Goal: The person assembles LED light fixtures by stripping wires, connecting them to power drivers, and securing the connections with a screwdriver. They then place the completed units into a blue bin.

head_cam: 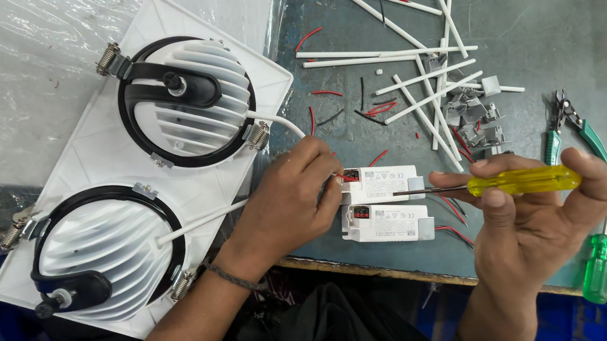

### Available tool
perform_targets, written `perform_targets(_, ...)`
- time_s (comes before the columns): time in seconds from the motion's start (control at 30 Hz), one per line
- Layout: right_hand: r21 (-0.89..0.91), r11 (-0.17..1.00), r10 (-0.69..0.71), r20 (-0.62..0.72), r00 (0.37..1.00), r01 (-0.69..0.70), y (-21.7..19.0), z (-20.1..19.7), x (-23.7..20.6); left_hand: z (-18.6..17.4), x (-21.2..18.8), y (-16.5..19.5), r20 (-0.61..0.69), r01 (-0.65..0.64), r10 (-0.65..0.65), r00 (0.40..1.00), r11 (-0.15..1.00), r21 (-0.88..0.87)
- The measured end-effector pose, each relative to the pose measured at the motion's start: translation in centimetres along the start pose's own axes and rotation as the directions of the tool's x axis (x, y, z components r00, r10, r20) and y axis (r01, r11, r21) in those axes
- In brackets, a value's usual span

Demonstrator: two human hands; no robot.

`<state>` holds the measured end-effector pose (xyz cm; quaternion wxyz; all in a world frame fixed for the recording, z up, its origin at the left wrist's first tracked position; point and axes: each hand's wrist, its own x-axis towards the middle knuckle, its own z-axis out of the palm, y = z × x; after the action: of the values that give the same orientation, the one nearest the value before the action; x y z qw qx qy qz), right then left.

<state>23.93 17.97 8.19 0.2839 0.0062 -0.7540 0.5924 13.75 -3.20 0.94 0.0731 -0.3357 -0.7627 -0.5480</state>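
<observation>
Head view: the right hand (pixel 537 210) is closed around a yellow screwdriver (pixel 520 182), thumb and fingers wrapped on the handle; its thin shaft runs leftward from the grip to the upper driver box (pixel 382 182). The left hand (pixel 291 197) is curled shut at the left end of that box, fingertips pinched where the red wires enter; what exactly they pinch I cannot tell. A second driver box (pixel 385 222) lies just below the shaft, touching the first. Left of the left hand sits a white twin lamp housing (pixel 97 146) with two finned heat sinks, and a white cable (pixel 198 222) runs from it under that hand. Right of the screwdriver grip lie green pliers (pixel 577 127) and a green screwdriver (pixel 600 261). Above both hands, white sleeve offcuts (pixel 420 87) are scattered on the grey bench (pixel 591 36).
</observation>
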Motion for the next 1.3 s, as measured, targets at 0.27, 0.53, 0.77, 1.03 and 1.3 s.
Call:
perform_targets(0.27, -0.016, 1.0, -0.007, 0.025, 1.0, 0.007, -0.2, 0.4, 0.4, -0.2, 0.0, -0.2, 0.035, -0.015, 0.015, 0.999, 1.0, 0.013)
perform_targets(0.53, 0.003, 1.0, 0.008, 0.024, 1.0, -0.008, 0.1, 1.4, 1.0, -0.1, 0.1, 0.1, 0.029, -0.009, 0.01, 1.0, 1.0, -0.003)
perform_targets(0.77, 0.143, 0.989, -0.037, -0.079, 0.996, 0.048, 3.4, 1.9, 2.6, -0.1, 0.1, 0.2, 0.009, -0.012, 0.012, 1.0, 1.0, -0.01)
perform_targets(1.03, -0.634, 0.759, 0.227, 0.47, 0.853, 0.147, 1.7, 0.2, 4.1, -0.2, 0.1, 0.2, 0.006, 0.031, -0.031, 0.999, 0.999, -0.032)
perform_targets(1.3, -0.724, 0.549, 0.08, 0.543, 0.836, 0.418, 2.7, 2.7, 1.4, -0.3, 0.1, 0.2, -0.001, 0.039, -0.039, 0.999, 0.998, -0.058)
